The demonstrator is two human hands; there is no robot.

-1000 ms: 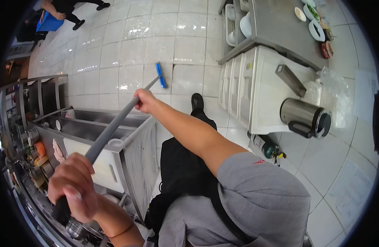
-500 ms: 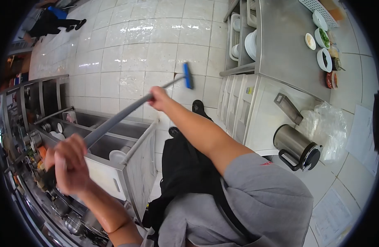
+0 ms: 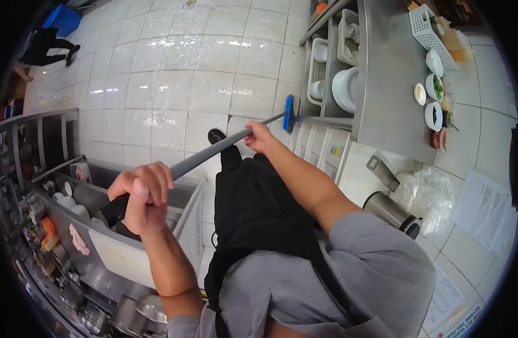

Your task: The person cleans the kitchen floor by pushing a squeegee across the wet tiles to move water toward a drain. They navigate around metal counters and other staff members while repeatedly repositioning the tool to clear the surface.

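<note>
Left hand (image 3: 142, 194) is clenched around the top end of the grey handle (image 3: 202, 158); right hand (image 3: 260, 137) is wrapped around the same handle further down, nearer the blue squeegee head (image 3: 289, 113). The head is set on the wet white tile floor (image 3: 174, 84), right at the foot of the steel shelving unit (image 3: 332, 79) holding stacked plates (image 3: 343, 89).

Risk: the head could be knocked into the shelving leg or jammed under the lowest shelf if pushed further that way, rattling the plates. Slipping is likely on the glossy tiles, since weight is leaned forward over a black shoe (image 3: 217, 136) planted near the handle.

Pose: right arm extended nearly straight toward the shelving; left arm bent, elbow down, fist raised beside the steel sink counter (image 3: 101, 225), opposite the shelving.
</note>
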